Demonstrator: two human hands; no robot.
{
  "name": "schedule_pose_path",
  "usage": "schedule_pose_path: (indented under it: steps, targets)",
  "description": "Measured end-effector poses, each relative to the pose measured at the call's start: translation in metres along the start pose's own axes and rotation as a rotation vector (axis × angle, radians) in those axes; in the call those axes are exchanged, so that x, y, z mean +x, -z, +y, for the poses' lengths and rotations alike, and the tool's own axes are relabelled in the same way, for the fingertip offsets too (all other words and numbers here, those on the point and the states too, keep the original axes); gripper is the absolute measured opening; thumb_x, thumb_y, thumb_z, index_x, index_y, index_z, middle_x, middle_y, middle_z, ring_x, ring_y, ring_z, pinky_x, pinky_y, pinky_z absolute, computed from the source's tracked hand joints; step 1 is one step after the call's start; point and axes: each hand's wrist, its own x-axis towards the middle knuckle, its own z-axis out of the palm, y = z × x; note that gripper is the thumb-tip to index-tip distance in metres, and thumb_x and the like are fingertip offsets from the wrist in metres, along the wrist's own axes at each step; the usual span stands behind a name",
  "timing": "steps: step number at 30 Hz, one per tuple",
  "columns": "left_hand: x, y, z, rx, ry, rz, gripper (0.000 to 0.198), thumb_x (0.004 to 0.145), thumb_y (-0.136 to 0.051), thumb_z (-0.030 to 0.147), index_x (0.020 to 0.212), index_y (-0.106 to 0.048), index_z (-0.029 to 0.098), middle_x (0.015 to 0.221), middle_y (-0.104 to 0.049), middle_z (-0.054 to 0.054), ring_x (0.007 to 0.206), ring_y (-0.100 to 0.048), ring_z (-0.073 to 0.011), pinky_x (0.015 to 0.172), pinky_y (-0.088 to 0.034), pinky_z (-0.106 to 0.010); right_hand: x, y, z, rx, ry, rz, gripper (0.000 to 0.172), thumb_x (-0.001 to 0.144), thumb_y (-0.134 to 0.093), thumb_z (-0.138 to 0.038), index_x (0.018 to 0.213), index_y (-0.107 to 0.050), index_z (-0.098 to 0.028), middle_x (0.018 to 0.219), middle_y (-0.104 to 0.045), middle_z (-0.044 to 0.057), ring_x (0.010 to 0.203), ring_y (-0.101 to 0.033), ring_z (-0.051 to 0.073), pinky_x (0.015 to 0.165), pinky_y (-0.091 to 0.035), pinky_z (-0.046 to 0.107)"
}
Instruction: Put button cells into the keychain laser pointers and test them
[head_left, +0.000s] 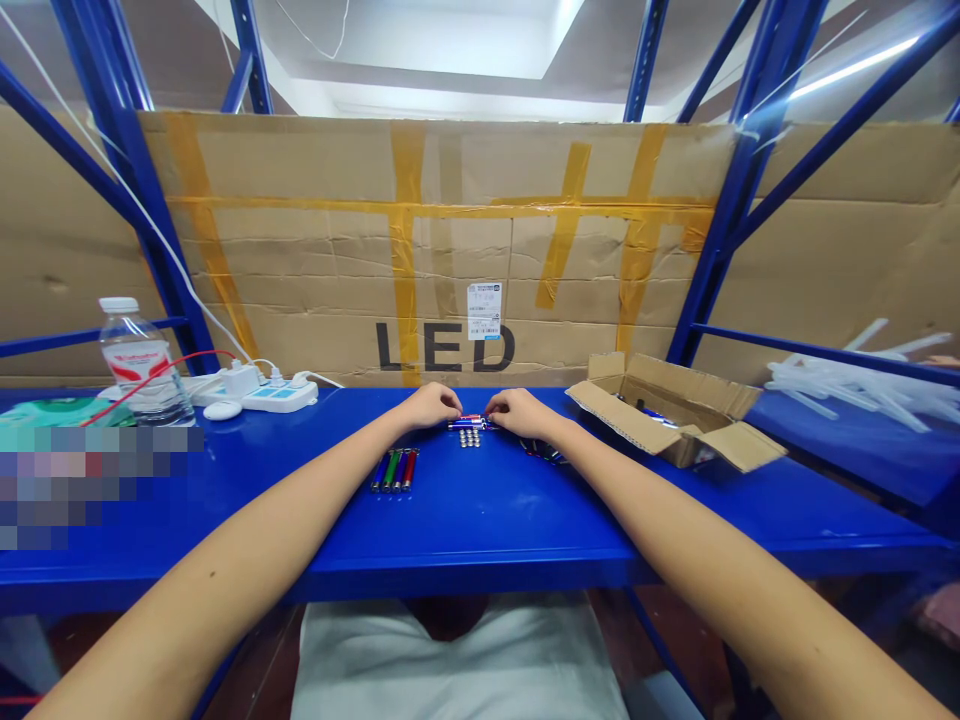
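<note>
Two bare hands meet near the back of the blue table. My left hand [435, 405] is closed, its fingertips at the left end of a small stack of shiny red and blue metal tubes [466, 423] that look like mini flashlights. At their right end, my right hand [517, 411] is closed too, thumb and fingers pinched on the tube ends. Just in front of the stack lie several silver button cells [469, 438] in neat rows. Nearer my left forearm, several blue, green and red tubes [395, 470] lie side by side. Dark cords or straps [546, 452] are partly hidden under my right wrist.
An open cardboard box [675, 410] with some tubes inside stands to the right. On the left are a water bottle [142, 365], a white power strip [281, 392] and a green packet [52, 411]. Behind the table [480, 530] rises a large cardboard sheet [337, 280]. Clear plastic tubes [847, 380] lie far right.
</note>
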Motion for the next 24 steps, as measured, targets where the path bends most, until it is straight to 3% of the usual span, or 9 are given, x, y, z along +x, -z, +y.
schedule_pose_path:
  steps: [8,17,21,24]
  targets:
    - [-0.003,0.001,0.005,0.013,-0.006,-0.017,0.018,0.066,-0.067,0.015,0.081,-0.076,0.015,0.080,-0.074,-0.004,0.078,-0.064,-0.0183,0.073,-0.046,-0.028,-0.002,0.001,0.001,0.019,0.012,-0.022,0.018,0.087,-0.058,-0.020,0.093,-0.075,-0.018,0.091,-0.075,0.005,0.080,-0.066,0.016,0.071,-0.046,0.023]
    - [-0.002,0.004,0.001,0.021,-0.003,0.026,0.019,0.072,-0.062,0.027,0.080,-0.074,0.014,0.083,-0.074,-0.006,0.081,-0.064,-0.0196,0.074,-0.047,-0.028,-0.004,0.000,0.000,0.008,0.000,0.000,0.019,0.089,-0.057,-0.024,0.095,-0.073,-0.017,0.091,-0.074,0.006,0.079,-0.066,0.017,0.072,-0.047,0.025]
    - [-0.008,0.016,-0.002,0.052,-0.019,0.079,0.020,0.073,-0.062,0.029,0.082,-0.074,0.014,0.086,-0.074,-0.008,0.081,-0.064,-0.0197,0.076,-0.046,-0.028,-0.008,0.003,-0.006,0.021,-0.007,0.008,0.020,0.088,-0.059,-0.028,0.099,-0.071,-0.016,0.090,-0.073,0.007,0.079,-0.066,0.018,0.072,-0.048,0.026]
    - [-0.018,0.033,-0.002,0.152,-0.065,0.056,0.016,0.071,-0.062,0.027,0.077,-0.073,0.017,0.083,-0.073,-0.006,0.080,-0.063,-0.0185,0.073,-0.044,-0.026,-0.011,0.003,-0.008,0.014,0.034,0.025,0.031,0.081,-0.069,-0.033,0.107,-0.068,-0.015,0.103,-0.069,0.010,0.093,-0.065,0.020,0.081,-0.049,0.028]
